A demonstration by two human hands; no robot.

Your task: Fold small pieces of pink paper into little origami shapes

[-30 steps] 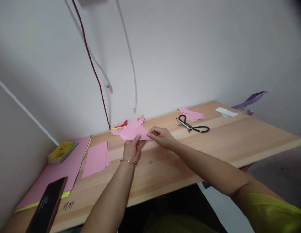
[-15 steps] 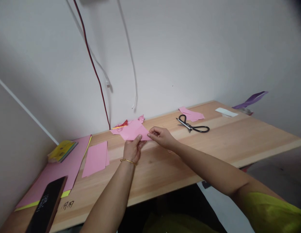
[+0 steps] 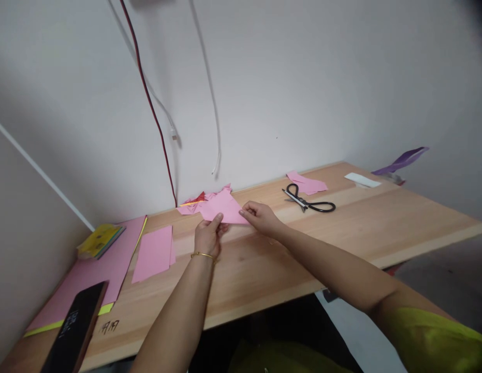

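Observation:
Both hands hold one piece of pink paper (image 3: 225,209) with a pointed right corner, above the wooden table. My left hand (image 3: 208,235) grips its lower left edge, thumb on top and fingers underneath. At the right corner, my right hand (image 3: 260,216) pinches the paper between thumb and fingertips. Behind the held piece lie crumpled pink scraps (image 3: 191,208) with a bit of red among them. To the left, a few cut pink sheets (image 3: 153,254) lie flat on the table.
Black-handled scissors (image 3: 303,199) lie right of my hands, by a pink offcut (image 3: 307,183). A white strip (image 3: 362,180) sits farther right. At left are large pink sheets (image 3: 104,274), a yellow packet (image 3: 100,240) and a dark phone (image 3: 74,326). Cables (image 3: 153,114) hang along the wall.
My left hand has shifted slightly left along the paper's lower edge. The paper has turned a little, and my right hand stays at its right corner.

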